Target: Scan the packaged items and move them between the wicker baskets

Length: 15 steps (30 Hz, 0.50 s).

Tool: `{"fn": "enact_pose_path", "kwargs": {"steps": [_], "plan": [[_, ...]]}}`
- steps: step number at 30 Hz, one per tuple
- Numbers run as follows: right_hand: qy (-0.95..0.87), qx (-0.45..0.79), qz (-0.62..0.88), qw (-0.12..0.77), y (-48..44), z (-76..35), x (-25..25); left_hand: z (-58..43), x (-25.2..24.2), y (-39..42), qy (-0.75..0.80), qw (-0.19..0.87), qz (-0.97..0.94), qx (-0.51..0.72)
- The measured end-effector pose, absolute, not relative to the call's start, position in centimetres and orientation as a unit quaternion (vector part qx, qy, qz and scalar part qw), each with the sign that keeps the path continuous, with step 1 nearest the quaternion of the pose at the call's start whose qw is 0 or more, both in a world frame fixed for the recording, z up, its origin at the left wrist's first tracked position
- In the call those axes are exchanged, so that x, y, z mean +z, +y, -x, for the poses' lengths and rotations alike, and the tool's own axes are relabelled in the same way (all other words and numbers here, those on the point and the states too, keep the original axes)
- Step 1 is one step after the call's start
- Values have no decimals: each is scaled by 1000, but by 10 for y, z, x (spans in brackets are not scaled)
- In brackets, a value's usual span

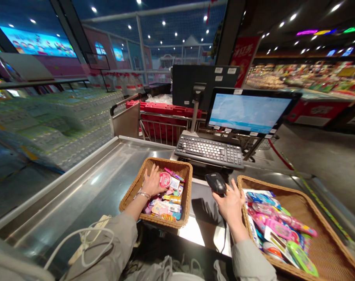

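My left hand [152,184] reaches into the left wicker basket [190,183]. Its thumb and fingers close on the edge of a round pink pack [165,180], over a pile of small packaged goods [171,207]. Part of the grip is hidden. A black handheld barcode scanner [216,183] sits in my right hand [231,201], between the two baskets, with its head towards the left basket and its cord hanging below. Some fingers of this hand stick up beside the right wicker basket [326,218], where colourful toys and packs [278,226] lie.
Beyond the baskets stand a black keyboard [209,150] and a lit monitor [250,111]. A steel counter [98,179] with a raised rim runs along the left. White cable loops [80,234] lie near my left sleeve. Behind the counter is a metal cart [162,130].
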State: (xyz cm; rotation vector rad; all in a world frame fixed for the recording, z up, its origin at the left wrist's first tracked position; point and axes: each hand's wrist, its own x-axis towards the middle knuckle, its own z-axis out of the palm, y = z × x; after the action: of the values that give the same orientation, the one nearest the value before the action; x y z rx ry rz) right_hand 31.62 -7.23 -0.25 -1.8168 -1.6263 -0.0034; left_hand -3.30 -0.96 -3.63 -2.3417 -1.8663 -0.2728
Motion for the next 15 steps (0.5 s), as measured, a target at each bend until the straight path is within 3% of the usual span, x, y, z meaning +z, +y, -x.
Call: {"fn": "enact_pose_path", "kwargs": {"steps": [15], "plan": [[-634,-12,690,350,-74,-312,7,-27,19,-6,-586,126,792,-118]]}}
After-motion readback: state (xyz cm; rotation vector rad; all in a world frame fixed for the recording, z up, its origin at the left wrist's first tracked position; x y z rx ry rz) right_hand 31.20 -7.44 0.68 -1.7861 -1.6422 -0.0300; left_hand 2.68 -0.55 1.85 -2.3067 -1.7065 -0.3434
